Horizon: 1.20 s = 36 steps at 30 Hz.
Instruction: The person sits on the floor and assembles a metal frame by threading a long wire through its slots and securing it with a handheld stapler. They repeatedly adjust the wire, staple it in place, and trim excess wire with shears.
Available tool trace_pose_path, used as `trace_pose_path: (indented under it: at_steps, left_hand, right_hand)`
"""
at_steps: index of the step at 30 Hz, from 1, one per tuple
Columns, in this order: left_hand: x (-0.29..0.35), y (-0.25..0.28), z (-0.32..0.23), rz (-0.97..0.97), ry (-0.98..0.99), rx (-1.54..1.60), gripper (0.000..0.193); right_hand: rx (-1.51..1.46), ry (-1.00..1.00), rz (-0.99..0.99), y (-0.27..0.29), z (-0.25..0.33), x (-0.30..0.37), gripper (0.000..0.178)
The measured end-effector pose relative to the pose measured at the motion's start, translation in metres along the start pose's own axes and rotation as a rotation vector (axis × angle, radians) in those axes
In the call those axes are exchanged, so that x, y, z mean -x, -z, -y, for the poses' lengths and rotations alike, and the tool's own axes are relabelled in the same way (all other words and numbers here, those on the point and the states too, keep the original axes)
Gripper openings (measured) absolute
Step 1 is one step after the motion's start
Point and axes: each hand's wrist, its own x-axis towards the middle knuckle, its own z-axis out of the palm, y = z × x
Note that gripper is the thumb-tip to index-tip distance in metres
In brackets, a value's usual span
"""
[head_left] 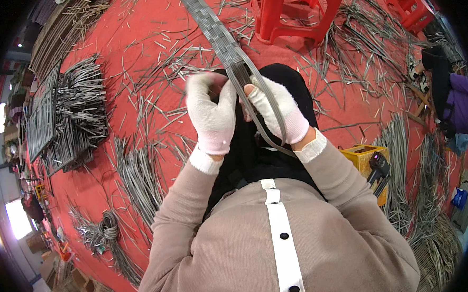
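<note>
A long band woven from flat grey strips (pixel 213 35) runs from the top edge down between my hands. Its near end splits into loose unwoven strips that curve in a loop over my right wrist. My right hand (pixel 279 111), in a white knit glove with bare fingertips, is closed on the band, thumb on top. My left hand (pixel 211 115), gloved the same way, is beside the band's left edge with its fingers curled. Those fingers are smeared by motion, and their tips are partly hidden, so a hold on a strip cannot be made out.
A red plastic stool (pixel 297 29) stands ahead, another stool (pixel 410 10) at far right. Stacked woven grey panels (pixel 68 112) lie at left. Bundles of grey strips (pixel 137 175) and scraps cover the red floor (pixel 150 55). A yellow crate (pixel 362 158) is by my right arm.
</note>
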Motion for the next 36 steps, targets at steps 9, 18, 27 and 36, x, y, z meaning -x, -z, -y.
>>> trace_pose_path:
  at_steps: [9, 18, 27, 36]
  left_hand:
    - [0.005, 0.008, -0.029, 0.146, 0.495, 0.546, 0.011]
    - [0.009, 0.003, -0.038, 0.189, 0.472, 0.543, 0.014]
    - [0.010, 0.003, -0.024, 0.224, 0.477, 0.502, 0.012]
    - [0.014, -0.019, -0.001, 0.168, 0.294, 0.342, 0.011]
  right_hand:
    - [-0.185, -0.032, 0.135, 0.006, 0.010, 0.001, 0.039]
    - [-0.029, -0.034, 0.078, 0.016, 0.007, 0.004, 0.032]
    - [0.006, -0.090, 0.059, 0.005, 0.011, 0.015, 0.029]
    - [0.337, 0.143, -0.117, 0.039, -0.010, 0.048, 0.025]
